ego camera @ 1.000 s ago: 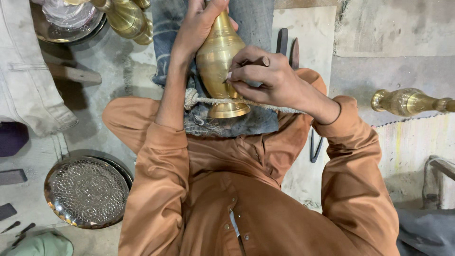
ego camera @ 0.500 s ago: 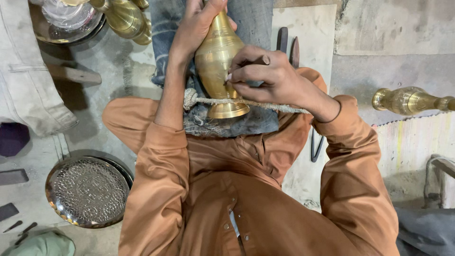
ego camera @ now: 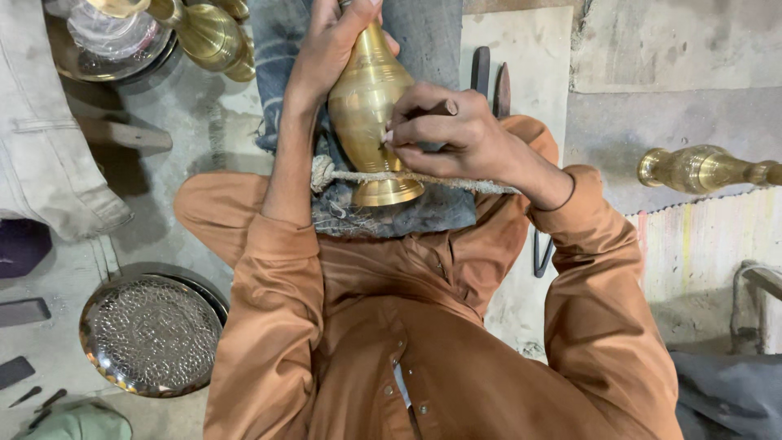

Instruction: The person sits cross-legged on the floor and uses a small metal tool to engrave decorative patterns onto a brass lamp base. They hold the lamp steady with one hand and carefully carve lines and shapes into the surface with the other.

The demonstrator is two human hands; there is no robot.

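Grey concrete floor, workshop clutter all round. Nearest: embossed round metal tray [ego camera: 151, 334] at left knee. On lap: brass vase [ego camera: 371, 110] lying over dark cloth [ego camera: 391, 212], rope [ego camera: 423, 178] across its base. Right hand [ego camera: 456, 138], fingers pinching small engraving tool [ego camera: 432, 108] against vase belly; judgement: short, steady strokes suit. Left hand [ego camera: 330, 45], fingers wrapped round neck, bracing. Farther: 2nd brass vase [ego camera: 700, 167] at right, brassware pile [ego camera: 204, 33] top left; little elbow room.

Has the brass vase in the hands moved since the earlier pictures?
No. The brass vase sits at the same place against the rope across its foot and the engraved round tray; both hands stay on it.
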